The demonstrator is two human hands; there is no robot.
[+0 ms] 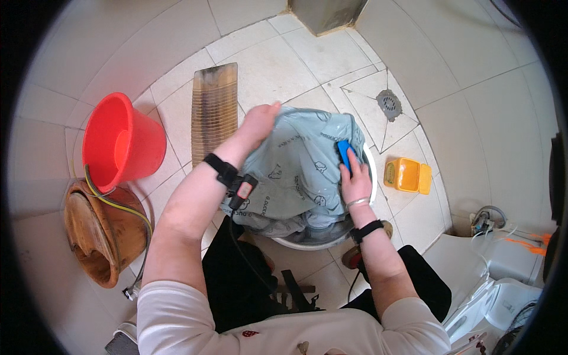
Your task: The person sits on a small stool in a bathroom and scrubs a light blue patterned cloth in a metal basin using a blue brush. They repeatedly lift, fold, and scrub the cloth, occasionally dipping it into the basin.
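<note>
A wet, light blue-grey printed cloth [295,173] is spread over a white-rimmed basin [306,245] in front of me. My left hand [261,123] grips the cloth's far left edge and lifts it a little. My right hand [356,179] holds a blue scrubbing brush [344,155] against the right part of the cloth. Below the cloth's near edge, greyish fabric lies in water in the basin. What the brush's underside touches is hidden by its body.
A ribbed wooden washboard [215,108] lies on the tiles beyond my left forearm. To the left are a red bucket [148,144], a brown wooden tub [128,222] and a hose [120,206]. On the right stand an open yellow container [406,175] and, farther off, a floor drain [389,104].
</note>
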